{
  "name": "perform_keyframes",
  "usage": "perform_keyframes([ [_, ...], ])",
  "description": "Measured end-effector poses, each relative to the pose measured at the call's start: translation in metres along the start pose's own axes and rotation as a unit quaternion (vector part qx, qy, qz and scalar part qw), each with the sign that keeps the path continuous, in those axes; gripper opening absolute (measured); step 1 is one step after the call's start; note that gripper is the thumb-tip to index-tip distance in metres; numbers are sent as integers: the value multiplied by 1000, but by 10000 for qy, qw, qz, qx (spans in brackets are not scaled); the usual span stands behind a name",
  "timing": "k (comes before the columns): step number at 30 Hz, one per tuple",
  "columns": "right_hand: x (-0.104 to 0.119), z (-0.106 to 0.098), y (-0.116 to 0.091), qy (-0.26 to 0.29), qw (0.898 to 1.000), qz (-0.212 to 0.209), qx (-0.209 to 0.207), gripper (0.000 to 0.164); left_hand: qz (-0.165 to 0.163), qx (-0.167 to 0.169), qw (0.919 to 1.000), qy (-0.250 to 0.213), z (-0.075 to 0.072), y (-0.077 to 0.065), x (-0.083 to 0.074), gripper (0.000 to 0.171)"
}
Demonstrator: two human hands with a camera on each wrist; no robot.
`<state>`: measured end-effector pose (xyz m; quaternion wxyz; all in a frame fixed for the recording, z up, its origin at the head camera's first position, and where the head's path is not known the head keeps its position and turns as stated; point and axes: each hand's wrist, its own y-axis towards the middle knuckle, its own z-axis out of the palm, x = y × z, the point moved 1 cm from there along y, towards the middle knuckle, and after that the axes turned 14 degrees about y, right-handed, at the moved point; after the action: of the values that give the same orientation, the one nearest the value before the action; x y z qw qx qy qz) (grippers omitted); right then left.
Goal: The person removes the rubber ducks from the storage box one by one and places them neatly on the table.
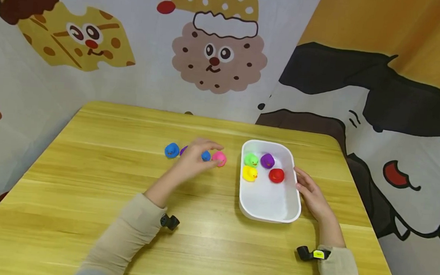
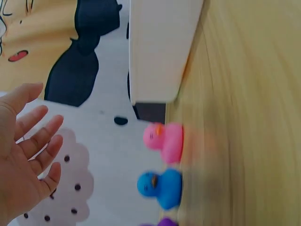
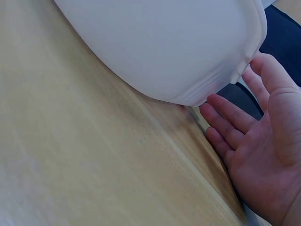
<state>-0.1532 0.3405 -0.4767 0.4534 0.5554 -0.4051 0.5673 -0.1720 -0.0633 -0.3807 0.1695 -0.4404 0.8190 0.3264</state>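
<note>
My left hand [image 1: 195, 156] hovers over the row of toy ducks, its fingers spread and holding nothing. Nearest to its thumb and fingertips is a pink rubber duck [image 1: 219, 159]. Beside that stands a blue duck [image 1: 206, 155], while a purple duck [image 1: 183, 150] is mostly hidden behind the hand. Another blue duck [image 1: 172, 150] ends the row on the left. With relaxed fingers, my right hand [image 1: 313, 197] touches the right side of a white plastic tray [image 1: 268, 207]. In the right wrist view, the fingertips [image 3: 218, 101] lie along the tray's wall and rim.
Inside the tray sit a green duck [image 1: 251, 159], a yellow duck [image 1: 250, 173], a purple duck [image 1: 267, 161] and a red duck [image 1: 276, 175]. The wooden table [image 1: 212, 252] runs back to a cartoon-printed cloth [image 1: 131, 84].
</note>
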Motion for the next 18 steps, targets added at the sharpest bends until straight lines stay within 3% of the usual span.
perform_keyframes([
  [8,2,2,-1,-19,10000,64,-51,51,157,232,9994,-221,28,11,-23,38],
  [18,3,1,-1,-42,9998,177,-108,51,575,686,9959,-112,57,29,-47,40],
])
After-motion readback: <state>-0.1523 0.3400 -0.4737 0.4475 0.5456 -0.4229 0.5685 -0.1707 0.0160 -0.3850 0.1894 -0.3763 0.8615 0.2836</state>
